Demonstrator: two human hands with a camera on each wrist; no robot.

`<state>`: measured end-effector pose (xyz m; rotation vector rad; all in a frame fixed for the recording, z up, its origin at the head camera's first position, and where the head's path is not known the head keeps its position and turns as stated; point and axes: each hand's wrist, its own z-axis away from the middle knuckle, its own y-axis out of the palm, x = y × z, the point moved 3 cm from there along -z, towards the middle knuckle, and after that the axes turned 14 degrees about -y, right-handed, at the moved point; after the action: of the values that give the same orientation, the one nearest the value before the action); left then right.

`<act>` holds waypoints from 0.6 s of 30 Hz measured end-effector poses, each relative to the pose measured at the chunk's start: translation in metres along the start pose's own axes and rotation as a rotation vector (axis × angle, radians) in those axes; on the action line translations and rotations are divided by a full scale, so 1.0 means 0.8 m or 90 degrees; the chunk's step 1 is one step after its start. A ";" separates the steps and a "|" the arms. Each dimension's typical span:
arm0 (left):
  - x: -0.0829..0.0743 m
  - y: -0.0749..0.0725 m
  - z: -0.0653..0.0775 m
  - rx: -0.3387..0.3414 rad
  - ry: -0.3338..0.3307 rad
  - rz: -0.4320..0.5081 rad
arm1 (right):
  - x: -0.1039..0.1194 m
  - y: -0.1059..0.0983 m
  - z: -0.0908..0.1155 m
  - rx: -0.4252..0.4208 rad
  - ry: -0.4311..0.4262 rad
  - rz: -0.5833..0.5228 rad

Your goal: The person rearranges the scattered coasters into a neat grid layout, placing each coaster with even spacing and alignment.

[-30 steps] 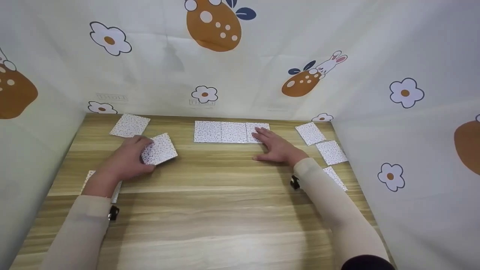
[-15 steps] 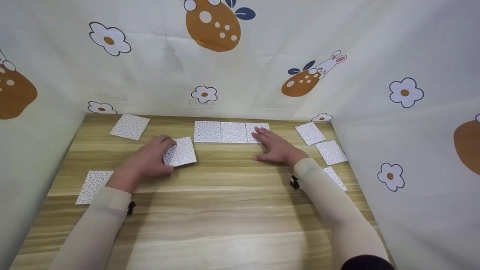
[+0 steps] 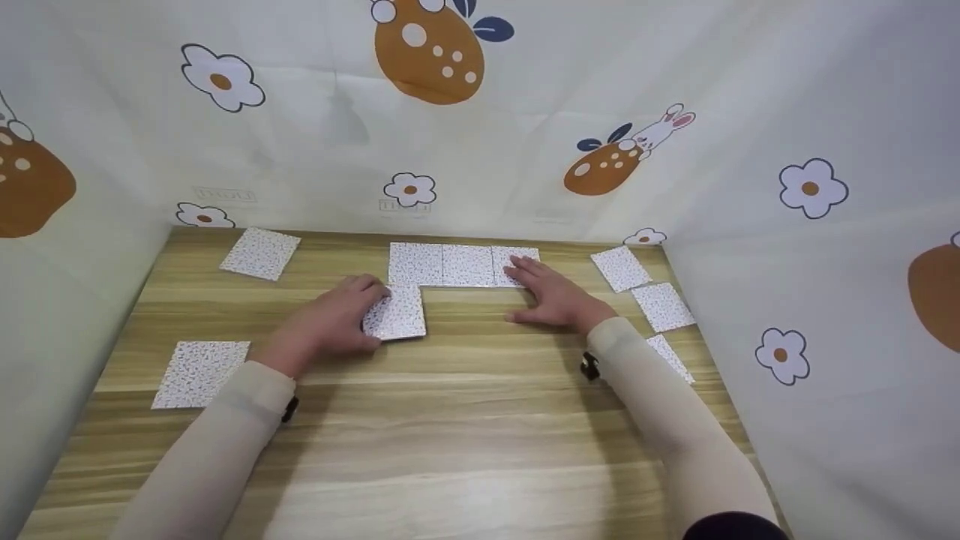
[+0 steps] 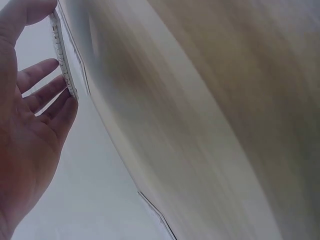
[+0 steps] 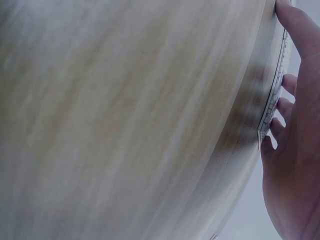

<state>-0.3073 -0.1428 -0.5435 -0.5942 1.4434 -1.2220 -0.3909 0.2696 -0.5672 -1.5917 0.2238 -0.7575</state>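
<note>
While the left hand (image 3: pixel 334 319) pinches a tile (image 3: pixel 400 313) at eight o'clock from a row (image 3: pixel 468 265) of three, the right hand (image 3: pixel 556 296), fingers spread, rests on the row's three-o'clock end; a sideways push from the tile could skew the row.

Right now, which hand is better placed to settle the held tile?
Probably the left hand: it grips the held tile near the row's left tile, while the right hand rests on the row's right tile.

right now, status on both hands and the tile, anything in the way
Left hand gripping speckled tile near left end of three-tile row. Right hand on row's right-end tile. Loose tiles at both sides, none in the way.
</note>
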 end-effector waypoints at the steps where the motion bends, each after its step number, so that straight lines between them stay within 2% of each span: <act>1: -0.003 0.000 -0.001 0.001 0.005 -0.002 | 0.000 0.000 0.000 -0.001 0.001 -0.003; 11: -0.019 0.005 -0.018 -0.003 0.051 -0.017 | -0.003 0.003 0.000 -0.002 0.001 -0.003; 18: -0.028 0.005 -0.026 0.011 0.041 -0.016 | -0.004 0.004 0.000 -0.002 0.001 0.007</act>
<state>-0.3191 -0.1148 -0.5405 -0.5671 1.4817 -1.2814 -0.3925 0.2706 -0.5713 -1.5912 0.2356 -0.7505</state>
